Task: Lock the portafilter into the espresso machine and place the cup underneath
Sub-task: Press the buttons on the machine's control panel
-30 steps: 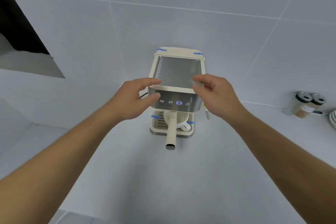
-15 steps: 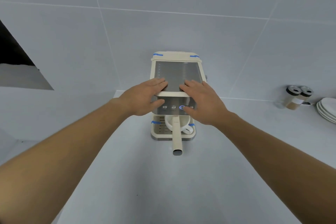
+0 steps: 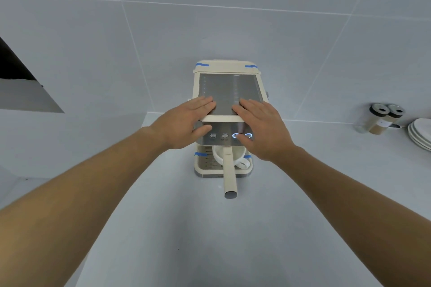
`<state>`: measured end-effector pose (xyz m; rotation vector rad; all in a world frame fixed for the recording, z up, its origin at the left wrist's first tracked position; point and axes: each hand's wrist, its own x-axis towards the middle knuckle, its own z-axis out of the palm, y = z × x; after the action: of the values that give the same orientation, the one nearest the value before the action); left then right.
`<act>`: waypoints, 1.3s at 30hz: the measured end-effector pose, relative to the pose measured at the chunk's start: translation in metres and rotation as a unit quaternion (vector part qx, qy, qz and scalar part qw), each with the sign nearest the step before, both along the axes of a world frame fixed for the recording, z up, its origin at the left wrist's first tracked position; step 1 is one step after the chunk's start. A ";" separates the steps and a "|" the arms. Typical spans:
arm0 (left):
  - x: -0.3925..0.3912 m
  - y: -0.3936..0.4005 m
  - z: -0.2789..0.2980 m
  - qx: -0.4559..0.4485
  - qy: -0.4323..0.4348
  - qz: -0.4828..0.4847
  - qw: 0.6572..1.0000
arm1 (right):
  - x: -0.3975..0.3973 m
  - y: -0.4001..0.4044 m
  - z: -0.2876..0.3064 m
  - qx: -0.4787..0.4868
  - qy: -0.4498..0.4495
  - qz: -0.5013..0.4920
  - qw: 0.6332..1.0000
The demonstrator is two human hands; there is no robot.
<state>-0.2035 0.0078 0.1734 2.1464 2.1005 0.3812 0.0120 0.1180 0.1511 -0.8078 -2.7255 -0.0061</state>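
Against the tiled wall stands the cream coffee machine [image 3: 228, 91], handle [image 3: 229, 175] jutting forward over a white cup [image 3: 229, 155]; left hand [image 3: 186, 123] and right hand [image 3: 261, 128] lie flat on top, gripping nothing, bare counter [image 3: 210, 240] in front.

Wall [image 3: 233, 18]: large pale grey tiles, thin light grout lines. Counter [image 3: 210, 240]: plain pale grey, meeting the wall. At 9 o'clock, a dark angular opening [image 3: 11, 63]. At 3 o'clock, two lidded jars [image 3: 382, 119] beside stacked white plates [image 3: 421, 133]. Lighting even, diffuse.
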 end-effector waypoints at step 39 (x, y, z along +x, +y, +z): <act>0.016 -0.003 0.020 -0.055 0.064 0.026 0.996 | 0.011 -0.013 0.036 -0.064 -0.065 0.000 0.996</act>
<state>-0.1877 0.0052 0.1931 2.1103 2.1909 0.1313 0.0230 0.1050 0.1866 -0.8696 -2.8719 0.1209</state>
